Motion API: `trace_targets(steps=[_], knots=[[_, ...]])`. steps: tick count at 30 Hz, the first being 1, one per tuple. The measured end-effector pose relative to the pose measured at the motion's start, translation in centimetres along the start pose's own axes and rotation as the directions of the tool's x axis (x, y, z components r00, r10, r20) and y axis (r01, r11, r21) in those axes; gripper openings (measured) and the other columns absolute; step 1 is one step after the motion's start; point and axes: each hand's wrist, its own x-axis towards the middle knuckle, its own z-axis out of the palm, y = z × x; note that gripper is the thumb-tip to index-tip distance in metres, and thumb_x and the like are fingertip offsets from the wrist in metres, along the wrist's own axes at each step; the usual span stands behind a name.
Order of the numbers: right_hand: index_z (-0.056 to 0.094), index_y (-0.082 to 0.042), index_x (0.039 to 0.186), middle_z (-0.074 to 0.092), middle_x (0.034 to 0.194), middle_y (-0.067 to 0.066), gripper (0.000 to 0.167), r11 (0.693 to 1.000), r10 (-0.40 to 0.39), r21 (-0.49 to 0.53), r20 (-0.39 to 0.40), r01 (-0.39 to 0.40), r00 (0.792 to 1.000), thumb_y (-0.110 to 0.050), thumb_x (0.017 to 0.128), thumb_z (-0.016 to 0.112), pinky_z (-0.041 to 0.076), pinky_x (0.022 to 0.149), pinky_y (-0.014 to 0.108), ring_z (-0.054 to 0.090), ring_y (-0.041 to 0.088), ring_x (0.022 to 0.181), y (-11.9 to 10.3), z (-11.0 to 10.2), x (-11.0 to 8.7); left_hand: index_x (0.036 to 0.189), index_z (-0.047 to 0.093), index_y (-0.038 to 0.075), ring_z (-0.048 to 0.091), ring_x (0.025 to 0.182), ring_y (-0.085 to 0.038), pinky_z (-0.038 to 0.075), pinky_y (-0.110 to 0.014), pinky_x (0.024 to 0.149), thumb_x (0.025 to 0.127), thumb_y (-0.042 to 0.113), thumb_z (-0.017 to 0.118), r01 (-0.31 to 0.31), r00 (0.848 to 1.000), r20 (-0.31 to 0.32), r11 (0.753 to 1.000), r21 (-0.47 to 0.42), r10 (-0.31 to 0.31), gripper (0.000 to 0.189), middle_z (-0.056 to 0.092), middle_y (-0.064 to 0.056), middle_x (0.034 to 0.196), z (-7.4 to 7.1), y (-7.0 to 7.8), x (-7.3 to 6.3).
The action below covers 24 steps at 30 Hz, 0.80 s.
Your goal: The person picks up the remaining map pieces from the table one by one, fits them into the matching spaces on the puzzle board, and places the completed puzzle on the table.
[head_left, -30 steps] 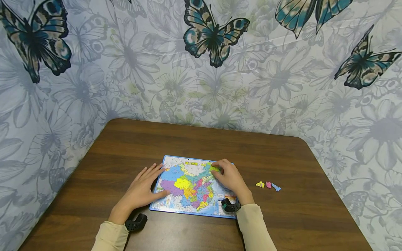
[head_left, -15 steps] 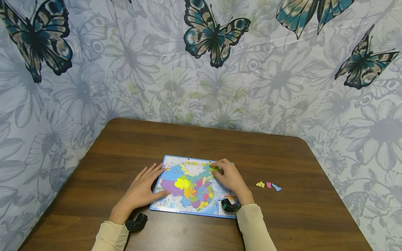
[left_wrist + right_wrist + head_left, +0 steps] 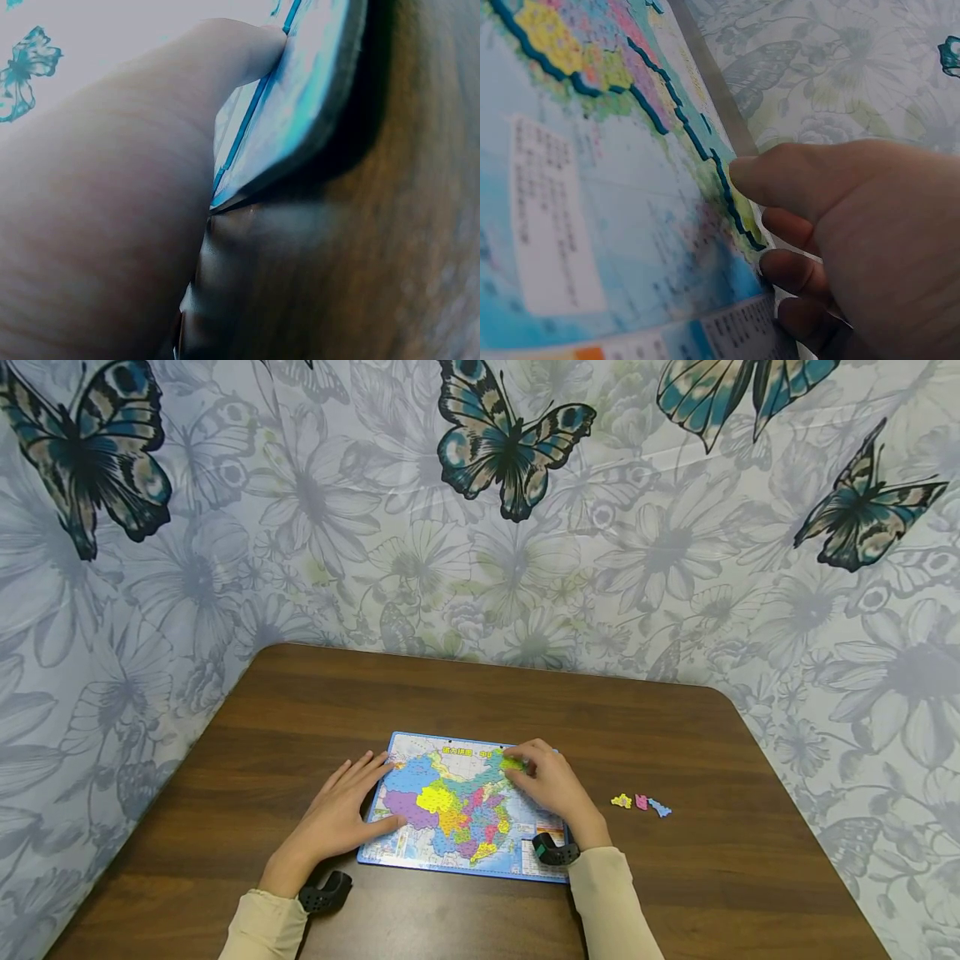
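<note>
A map jigsaw board (image 3: 401, 852) with a blue rim and multicoloured pieces lies flat on the table. My left hand (image 3: 333, 814) rests with spread fingers on the board's left side, its thumb (image 3: 255, 52) over the near part of that edge. At the board's upper right, my right hand (image 3: 555, 785) pinches a green puzzle piece (image 3: 513, 763) between thumb and fingers. Seen from the right wrist, the thumb tip touches this yellow-green piece (image 3: 742, 214) where it lies in the map, and the other fingers curl beside the board's edge. The hand covers part of the piece.
Right of the board lie three loose pieces: a yellow one (image 3: 621, 801), a pink one (image 3: 641, 802) and a blue one (image 3: 660, 808). The brown wooden table (image 3: 750, 860) extends around the board. Behind it hangs a butterfly-patterned cloth (image 3: 517, 568).
My right wrist has shifted very slightly to the right, while its fingers stay at the green piece. The left hand, board and loose pieces have not moved.
</note>
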Motion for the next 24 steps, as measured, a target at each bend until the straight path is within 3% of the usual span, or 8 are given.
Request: trace_targets(steps=[9, 24], knots=[[0.072, -0.014, 0.128, 0.066, 0.122, 0.005, 0.032, 1.000, 0.002, 0.015, 0.021, -0.002, 1.000, -0.021, 0.097, 0.073, 0.049, 0.072, 0.031, 0.055, 0.014, 0.086, 0.6, -1.1, -0.3, 0.155, 0.048, 0.012, 0.029, 0.156, -0.035, 0.016, -0.058, 0.127, 0.084, 0.068, 0.071, -0.005, 1.000, -0.011, 1.000, 0.002, 0.005, 0.094, 0.039, -0.008, 0.165, 0.2, 0.1, -0.3], [0.072, -0.011, 0.126, 0.069, 0.119, 0.007, 0.030, 1.000, -0.010, 0.002, -0.015, 0.010, 1.000, -0.019, 0.097, 0.073, 0.054, 0.075, 0.032, 0.060, 0.015, 0.090, 0.9, -3.2, -1.1, 0.155, 0.048, 0.011, 0.029, 0.155, -0.035, 0.016, -0.058, 0.126, 0.085, 0.068, 0.071, -0.007, 1.000, -0.008, 1.000, 0.002, 0.007, 0.093, 0.039, -0.008, 0.165, 0.2, 0.0, -0.3]])
